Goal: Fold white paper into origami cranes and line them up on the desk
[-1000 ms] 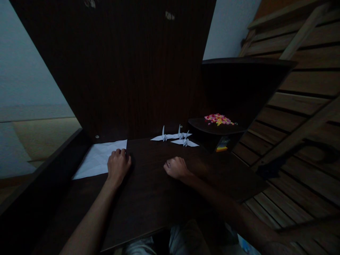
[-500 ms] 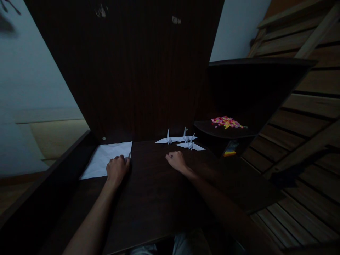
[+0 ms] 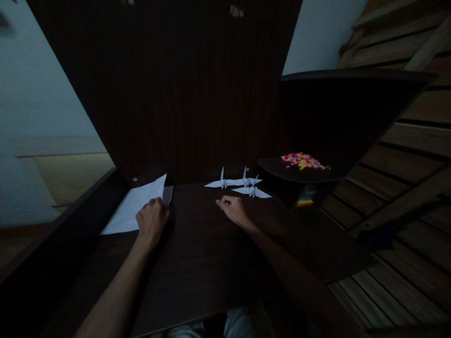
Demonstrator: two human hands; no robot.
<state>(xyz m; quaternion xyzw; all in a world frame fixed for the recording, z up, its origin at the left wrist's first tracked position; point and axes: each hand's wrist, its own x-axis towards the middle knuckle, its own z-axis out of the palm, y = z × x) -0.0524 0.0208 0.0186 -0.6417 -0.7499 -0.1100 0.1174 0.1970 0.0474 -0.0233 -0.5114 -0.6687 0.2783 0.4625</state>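
Note:
At the left of the dark desk lies a white sheet of paper (image 3: 128,206). My left hand (image 3: 153,217) is closed on its right edge, where the far corner stands raised and a second layer shows beneath. The fingertips are hidden behind the hand. My right hand (image 3: 232,209) rests over the desk to the right, fingers curled in, with nothing visible in them. Just beyond it stand three folded white paper cranes: one at the left (image 3: 222,183), one behind (image 3: 245,180) and one in front (image 3: 252,191).
A heap of small pink, red and yellow pieces (image 3: 303,160) lies on a corner shelf (image 3: 282,171) at the right. Below that shelf is a yellow-edged item (image 3: 305,202). A dark side panel (image 3: 70,230) borders the desk (image 3: 197,263) at left; wooden slats (image 3: 416,164) stand at right.
My left hand has lifted the right edge of the paper, so its far corner now sticks up. The right hand stays near the cranes, its fingers slightly shifted. The view has tilted a little.

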